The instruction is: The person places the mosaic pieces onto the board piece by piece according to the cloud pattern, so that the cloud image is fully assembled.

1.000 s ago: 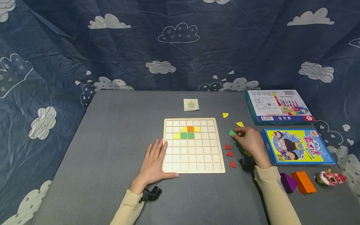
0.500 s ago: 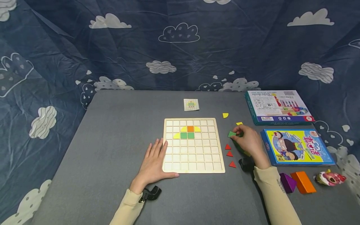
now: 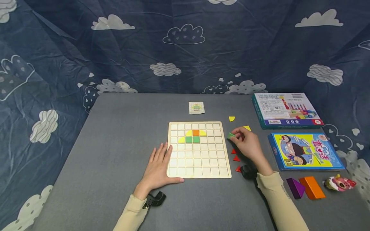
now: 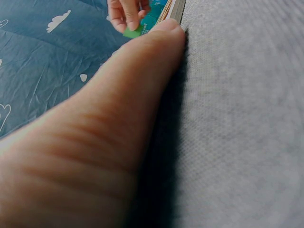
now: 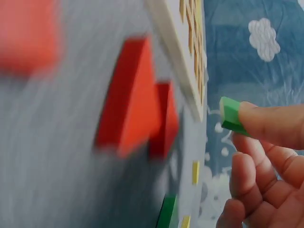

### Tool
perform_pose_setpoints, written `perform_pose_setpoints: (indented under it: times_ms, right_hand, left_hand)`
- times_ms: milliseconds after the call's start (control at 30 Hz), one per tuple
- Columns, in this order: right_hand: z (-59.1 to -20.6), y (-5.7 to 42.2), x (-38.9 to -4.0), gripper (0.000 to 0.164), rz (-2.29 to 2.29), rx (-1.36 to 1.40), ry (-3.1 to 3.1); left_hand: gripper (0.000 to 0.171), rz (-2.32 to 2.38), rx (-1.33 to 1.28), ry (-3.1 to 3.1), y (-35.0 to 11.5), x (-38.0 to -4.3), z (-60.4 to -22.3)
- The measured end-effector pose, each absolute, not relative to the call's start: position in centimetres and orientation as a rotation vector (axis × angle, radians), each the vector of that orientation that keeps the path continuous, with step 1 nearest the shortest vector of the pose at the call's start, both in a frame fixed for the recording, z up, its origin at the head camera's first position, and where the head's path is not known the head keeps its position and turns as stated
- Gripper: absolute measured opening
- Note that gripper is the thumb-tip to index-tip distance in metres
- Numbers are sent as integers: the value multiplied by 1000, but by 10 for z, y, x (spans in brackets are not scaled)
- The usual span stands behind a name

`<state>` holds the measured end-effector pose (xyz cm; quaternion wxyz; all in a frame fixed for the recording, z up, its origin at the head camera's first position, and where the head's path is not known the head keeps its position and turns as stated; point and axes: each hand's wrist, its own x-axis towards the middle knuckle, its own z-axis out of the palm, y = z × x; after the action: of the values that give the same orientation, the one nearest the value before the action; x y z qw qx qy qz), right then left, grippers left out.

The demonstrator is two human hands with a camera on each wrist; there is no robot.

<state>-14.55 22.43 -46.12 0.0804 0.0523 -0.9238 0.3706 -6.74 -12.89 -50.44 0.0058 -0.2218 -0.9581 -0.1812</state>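
Note:
In the head view, my right hand pinches a small green block between thumb and fingers, just off the right edge of the wooden grid board. Flat beside that board's left edge lies my left hand, fingers spread and thumb along the near corner. An orange square, two green squares and several yellow quarter-round pieces sit in the board's upper cells. Red triangular blocks stand on the table under and beside my right wrist.
A small pattern card lies behind the board. Loose yellow pieces and another green block are on the table. To the right are two boxes, purple and orange blocks and a figurine.
My right hand has moved left toward the board with the green block in its fingertips. My left hand has stayed in place.

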Motion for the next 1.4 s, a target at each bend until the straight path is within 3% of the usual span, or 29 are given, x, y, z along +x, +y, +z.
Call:
perform_pose_setpoints:
  times_ms: [600,1400]
  right_hand:
    - [-454,166,-158,9,1229,413,-2826]
    - [-453,142,-162,7,981,383,-2962]
  left_hand:
    - [124,-580,-694,-2989,-130,-66,-504]
    - [124,-580,-686,-2996,-129,-67,-504]
